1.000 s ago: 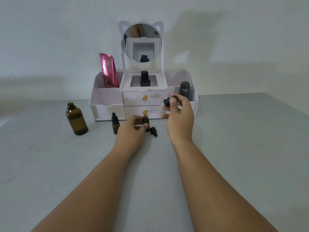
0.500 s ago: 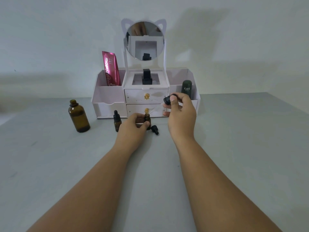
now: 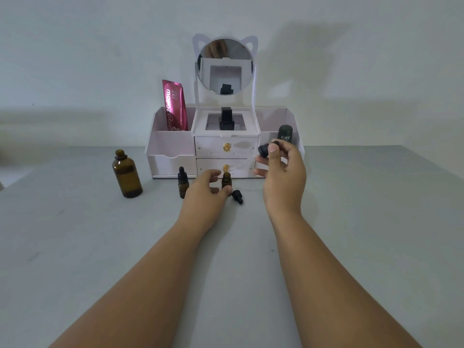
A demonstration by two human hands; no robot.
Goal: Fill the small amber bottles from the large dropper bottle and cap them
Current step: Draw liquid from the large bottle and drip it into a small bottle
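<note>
The left hand (image 3: 204,190) rests on the grey table (image 3: 75,247), its fingers (image 3: 224,189) curled around the base of a small open amber bottle (image 3: 226,179), thumb on the near side and forefinger behind. That bottle stands upright, uncapped, directly in front of the lower drawer of a white cosmetic organizer (image 3: 173,149).

The right hand (image 3: 285,172) is raised above the table to the right of that bottle. Its thumb and forefinger are clamped on the black bulb of a dropper (image 3: 266,149), whose clear glass pipette slants down and left, the tip just above the mouth of the open bottle; contact with the rim cannot be confirmed.

A small black dropper cap (image 3: 237,196) lies on its side on the table just right of the held bottle. A second small amber bottle (image 3: 182,183), capped with a black dropper top, stands upright just left of the left hand. The large amber bottle (image 3: 126,175) stands upright and uncapped well to the left, apart from the others.

The organizer carries a round mirror with cat ears (image 3: 224,66), a pink tube (image 3: 174,105) upright in its left rear compartment, a black square-capped bottle (image 3: 226,119) in the centre recess, and a dark green container marked "Kahf" (image 3: 285,134) in the right compartment, partly hidden by the right hand.
</note>
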